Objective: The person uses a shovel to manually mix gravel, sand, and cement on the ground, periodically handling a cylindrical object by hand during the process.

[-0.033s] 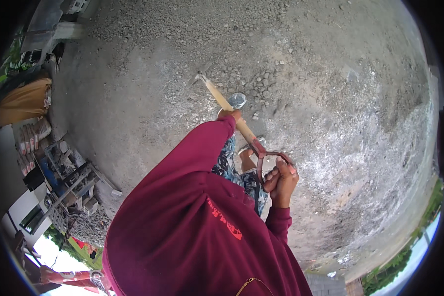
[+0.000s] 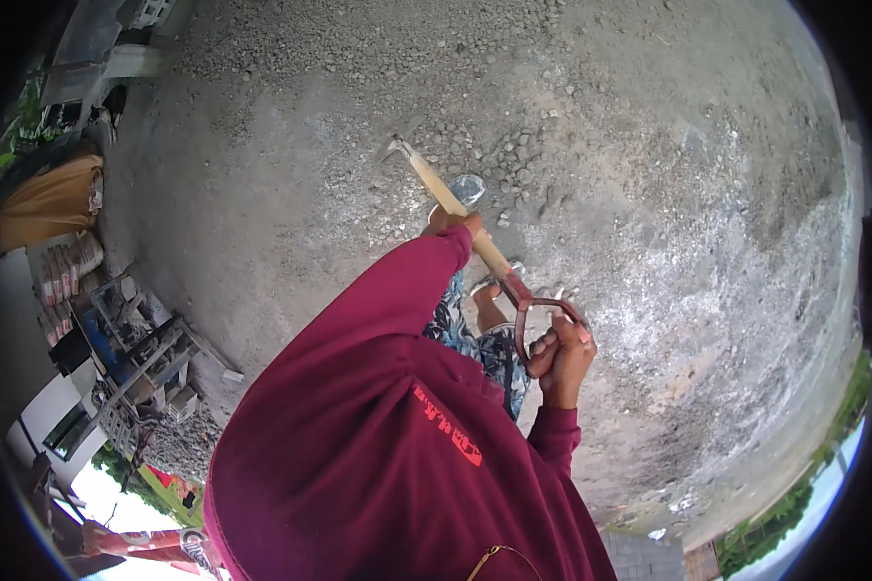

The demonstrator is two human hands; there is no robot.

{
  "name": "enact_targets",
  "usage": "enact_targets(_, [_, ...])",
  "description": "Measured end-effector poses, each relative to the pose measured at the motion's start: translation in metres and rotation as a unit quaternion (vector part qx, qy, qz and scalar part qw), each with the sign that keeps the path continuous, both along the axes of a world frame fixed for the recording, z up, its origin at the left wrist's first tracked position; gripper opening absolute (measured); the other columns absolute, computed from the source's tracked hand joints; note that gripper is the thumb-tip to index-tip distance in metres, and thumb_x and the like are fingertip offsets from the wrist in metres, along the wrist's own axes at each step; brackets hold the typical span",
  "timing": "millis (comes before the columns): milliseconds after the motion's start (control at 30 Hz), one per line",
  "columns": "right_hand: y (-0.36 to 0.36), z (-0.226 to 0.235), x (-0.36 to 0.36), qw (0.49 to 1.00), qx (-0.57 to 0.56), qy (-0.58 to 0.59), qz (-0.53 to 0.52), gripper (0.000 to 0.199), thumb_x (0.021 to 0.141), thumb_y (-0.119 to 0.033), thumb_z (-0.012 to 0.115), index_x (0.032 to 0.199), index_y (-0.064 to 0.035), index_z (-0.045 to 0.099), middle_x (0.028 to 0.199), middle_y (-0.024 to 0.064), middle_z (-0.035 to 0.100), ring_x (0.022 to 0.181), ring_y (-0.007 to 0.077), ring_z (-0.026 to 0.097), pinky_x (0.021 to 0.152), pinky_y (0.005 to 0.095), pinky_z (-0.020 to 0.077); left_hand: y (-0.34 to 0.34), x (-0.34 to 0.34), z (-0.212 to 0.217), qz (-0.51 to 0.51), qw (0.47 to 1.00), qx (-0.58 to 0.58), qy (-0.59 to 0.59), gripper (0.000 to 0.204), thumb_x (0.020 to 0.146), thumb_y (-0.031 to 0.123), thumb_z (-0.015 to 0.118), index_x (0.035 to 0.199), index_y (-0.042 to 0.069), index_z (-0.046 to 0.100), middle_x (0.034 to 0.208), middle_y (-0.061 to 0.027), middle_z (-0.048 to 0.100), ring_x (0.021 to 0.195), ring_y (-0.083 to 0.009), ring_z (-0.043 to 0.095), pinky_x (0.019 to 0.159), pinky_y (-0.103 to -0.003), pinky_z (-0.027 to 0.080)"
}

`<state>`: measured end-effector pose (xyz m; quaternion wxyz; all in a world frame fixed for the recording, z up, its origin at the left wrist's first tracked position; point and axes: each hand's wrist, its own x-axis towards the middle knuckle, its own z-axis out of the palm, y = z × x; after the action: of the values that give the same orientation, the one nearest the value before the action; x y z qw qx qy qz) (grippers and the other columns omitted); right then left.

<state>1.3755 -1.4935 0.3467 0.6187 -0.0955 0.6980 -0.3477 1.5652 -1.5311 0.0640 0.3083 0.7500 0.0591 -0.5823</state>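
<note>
A shovel (image 2: 434, 184) with a pale wooden shaft and a reddish-brown D-shaped handle lies slantwise in front of me. Its grey blade end (image 2: 395, 147) is down at the gravelly ground, and the blade's outline blends into the dust. My left hand (image 2: 465, 226) is wrapped round the middle of the shaft, partly hidden by its maroon sleeve. Lower and to the right, my right hand (image 2: 564, 360) is closed on the grip of the D-handle. My legs in blue patterned shorts (image 2: 499, 360) show beneath the shaft.
Grey loose stones (image 2: 513, 155) lie just beyond the blade. Whitish powdery ground (image 2: 707, 242) spreads to the right. Along the left edge stand a brown tarp-covered heap (image 2: 53, 203), stacked bags (image 2: 68, 266) and a metal frame (image 2: 150, 353) with clutter.
Both hands and the shovel have shifted slightly to the right. Both hands keep their hold.
</note>
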Motion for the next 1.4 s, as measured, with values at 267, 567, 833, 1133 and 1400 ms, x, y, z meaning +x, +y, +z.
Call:
enact_targets(267, [0.094, 0.084, -0.174, 0.996, -0.052, 0.012, -0.073, 0.043, 0.082, -0.008, 0.061, 0.121, 0.0042, 0.048, 0.052, 0.0029, 0.048, 0.038, 0.0155, 0.048, 0.037, 0.0299, 0.0423, 0.065, -0.236, 0.03, -0.059, 0.997, 0.019, 0.05, 0.048, 0.078, 0.03, 0.055, 0.102, -0.011, 0.046, 0.085, -0.0265, 0.062, 0.073, -0.0356, 0.066, 0.065, -0.042, 0.054])
enact_targets(567, [0.119, 0.0, -0.148, 0.983, -0.028, -0.123, -0.134, 0.022, 0.082, -0.011, 0.062, 0.1, 0.0001, 0.056, 0.052, 0.0034, 0.048, 0.039, 0.0166, 0.048, 0.037, 0.0302, 0.0404, 0.079, -0.136, -0.031, -0.011, 0.998, -0.048, -0.047, 0.043, 0.077, 0.027, 0.058, 0.099, -0.009, 0.048, 0.084, -0.0247, 0.063, 0.067, -0.0355, 0.066, 0.061, -0.041, 0.055])
enact_targets(833, [0.066, -0.038, -0.07, 0.995, 0.011, -0.035, -0.094, 0.019, 0.08, -0.009, 0.063, 0.094, 0.002, 0.057, 0.054, 0.0053, 0.051, 0.04, 0.016, 0.049, 0.037, 0.0292, 0.0417, 0.025, -0.071, -0.02, 0.004, 0.999, -0.008, 0.031, 0.037, 0.082, 0.023, 0.053, 0.098, -0.01, 0.046, 0.069, -0.0225, 0.062, 0.055, -0.0323, 0.065, 0.051, -0.045, 0.054])
enact_targets(1133, [0.069, 0.117, -0.12, 0.993, -0.046, 0.065, -0.091, 0.027, 0.084, -0.013, 0.061, 0.107, -0.001, 0.056, 0.051, 0.0015, 0.047, 0.037, 0.0143, 0.046, 0.036, 0.0285, 0.04, 0.056, -0.214, 0.061, -0.093, 0.986, 0.028, 0.135, 0.059, 0.079, 0.033, 0.054, 0.115, -0.009, 0.031, 0.095, -0.0277, 0.059, 0.082, -0.037, 0.065, 0.069, -0.043, 0.054])
enact_targets(1400, [0.085, 0.034, -0.123, 0.983, -0.046, -0.034, -0.177, 0.026, 0.084, -0.014, 0.062, 0.105, 0.0001, 0.056, 0.053, 0.0029, 0.048, 0.04, 0.0167, 0.049, 0.04, 0.0322, 0.0431, 0.002, -0.167, 0.017, -0.182, 0.981, 0.029, 0.053, 0.056, 0.08, 0.024, 0.055, 0.114, -0.011, 0.028, 0.091, -0.027, 0.06, 0.072, -0.0358, 0.066, 0.06, -0.041, 0.057])
